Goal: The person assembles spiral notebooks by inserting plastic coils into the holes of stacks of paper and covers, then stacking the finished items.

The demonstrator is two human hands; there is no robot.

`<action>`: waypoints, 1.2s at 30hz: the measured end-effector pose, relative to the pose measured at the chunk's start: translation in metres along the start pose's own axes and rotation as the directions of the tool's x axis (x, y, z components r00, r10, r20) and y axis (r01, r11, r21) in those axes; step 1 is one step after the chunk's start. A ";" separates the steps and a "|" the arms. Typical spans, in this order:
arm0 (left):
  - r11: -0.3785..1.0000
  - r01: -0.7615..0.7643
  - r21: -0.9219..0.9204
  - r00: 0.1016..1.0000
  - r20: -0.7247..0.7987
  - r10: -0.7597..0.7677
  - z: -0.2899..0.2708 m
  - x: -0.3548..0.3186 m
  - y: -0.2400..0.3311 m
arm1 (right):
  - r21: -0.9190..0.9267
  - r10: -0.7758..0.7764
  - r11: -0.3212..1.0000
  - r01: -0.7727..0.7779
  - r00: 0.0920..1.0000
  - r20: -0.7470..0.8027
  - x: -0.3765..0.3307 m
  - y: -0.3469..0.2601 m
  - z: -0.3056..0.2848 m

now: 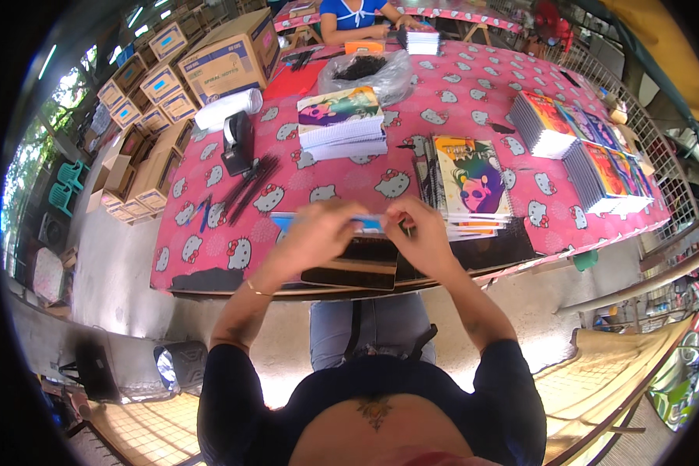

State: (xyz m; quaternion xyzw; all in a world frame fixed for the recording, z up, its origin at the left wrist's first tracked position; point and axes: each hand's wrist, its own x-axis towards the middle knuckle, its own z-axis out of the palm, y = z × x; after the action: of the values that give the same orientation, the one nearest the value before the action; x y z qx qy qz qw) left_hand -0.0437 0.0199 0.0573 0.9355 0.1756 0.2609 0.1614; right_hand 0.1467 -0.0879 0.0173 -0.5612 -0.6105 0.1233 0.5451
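Near the front edge of the table, both my hands are at a thin blue-and-white notebook (371, 224), seen almost edge-on. My left hand (324, 227) is over its left part, its fingers bent and blurred by motion. At the notebook's right end my right hand (417, 231) has its fingers curled in a pinch; what lies between the fingertips is too small to make out. Under my hands is a dark, flat, shiny board (353, 268). Just right of my right hand stands a stack of notebooks with colourful covers (471, 179).
Ahead lies another notebook pile (342, 128). Long black coils (245, 190) and a black tool (238, 144) are at left, a plastic bag of black pieces (365, 70) behind. More notebook stacks (598, 179) stand right. A co-worker (355, 19) sits across; cartons (229, 58) rise at far left.
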 end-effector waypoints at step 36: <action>0.938 -0.302 0.172 0.944 -0.084 0.319 -0.049 0.026 -0.004 | 0.184 0.205 0.964 -0.194 0.978 -0.042 -0.039 0.047 0.003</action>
State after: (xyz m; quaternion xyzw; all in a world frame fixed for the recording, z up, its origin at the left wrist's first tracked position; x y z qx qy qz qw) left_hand -0.0506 0.0442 0.1063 0.9453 0.0543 0.3198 0.0342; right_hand 0.1611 -0.1027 -0.0402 -0.5721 -0.5207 0.2148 0.5962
